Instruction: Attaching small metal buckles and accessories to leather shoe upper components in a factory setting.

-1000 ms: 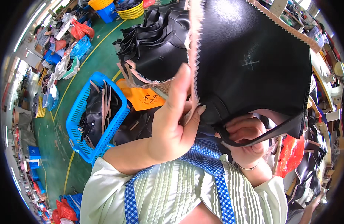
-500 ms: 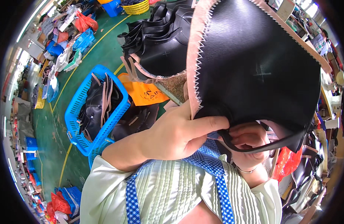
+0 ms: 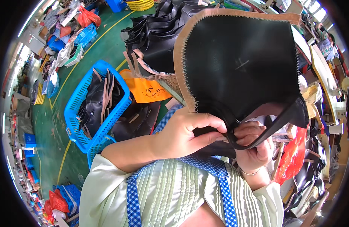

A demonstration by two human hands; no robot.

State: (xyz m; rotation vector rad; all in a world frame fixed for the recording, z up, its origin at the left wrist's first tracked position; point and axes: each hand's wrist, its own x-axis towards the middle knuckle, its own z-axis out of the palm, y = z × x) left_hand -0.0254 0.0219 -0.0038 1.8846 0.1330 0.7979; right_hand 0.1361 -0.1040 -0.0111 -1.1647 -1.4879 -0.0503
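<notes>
A black leather shoe upper (image 3: pixel 238 56) with a tan zigzag-stitched border is held up in front of me, a pale cross mark on its face. My left hand (image 3: pixel 185 132) pinches the upper's lower edge between thumb and forefinger, beside the collar opening. From the other side my right hand (image 3: pixel 254 143) reaches into that opening, its fingers curled round the black edge strip close to the left fingertips. Part of the right fingers is hidden behind the strip. Behind the held piece lies a pile of similar black uppers (image 3: pixel 159 49) with tan edges.
A blue plastic basket (image 3: pixel 123 102) holding black pieces stands at my left, beside an orange printed sheet (image 3: pixel 146 89). Red plastic bags (image 3: pixel 292 159) and more black pieces (image 3: pixel 314 170) are at the right. Yellow lines cross the green floor (image 3: pixel 95 53).
The upper has turned and tilted, its top swinging left and its whole top edge coming into view. Both hands keep their grip near the opening; my left fingers have shifted slightly along the edge.
</notes>
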